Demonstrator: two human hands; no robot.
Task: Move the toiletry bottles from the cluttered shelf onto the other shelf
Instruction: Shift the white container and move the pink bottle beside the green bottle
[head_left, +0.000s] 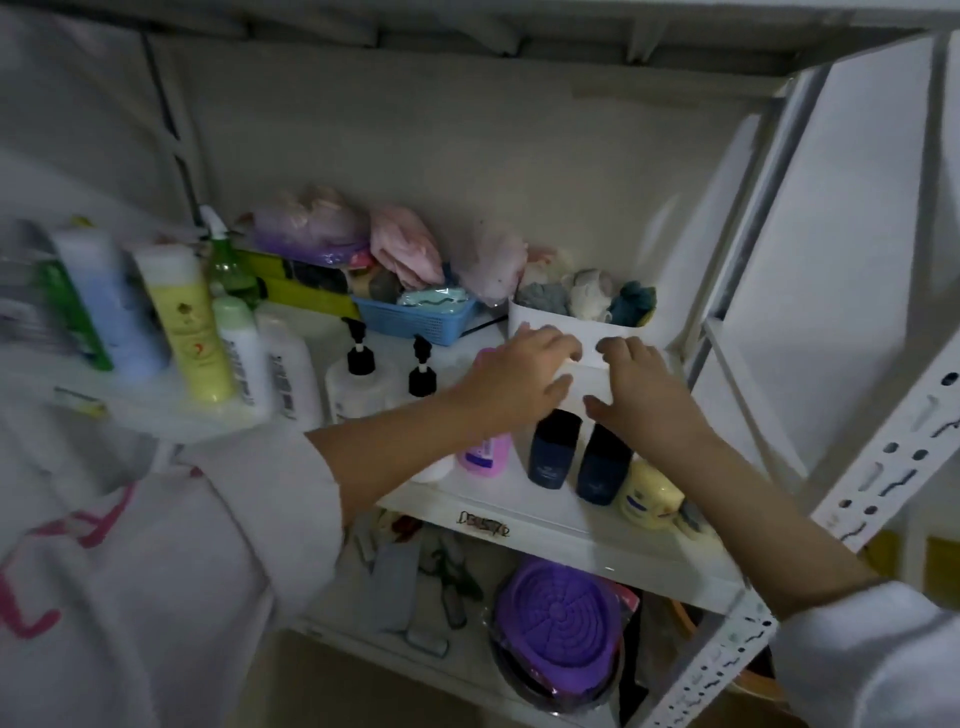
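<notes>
Home storage corner; toiletry bottles (195, 332), metal shelf (566, 535)

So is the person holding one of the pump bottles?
No: both hands, left and right, rest on the white bin; the pump bottles stand untouched.

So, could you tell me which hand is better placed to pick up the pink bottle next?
Left. The left hand hovers directly above the pink bottle, while the right hand sits farther right, over the two dark blue bottles.
</notes>
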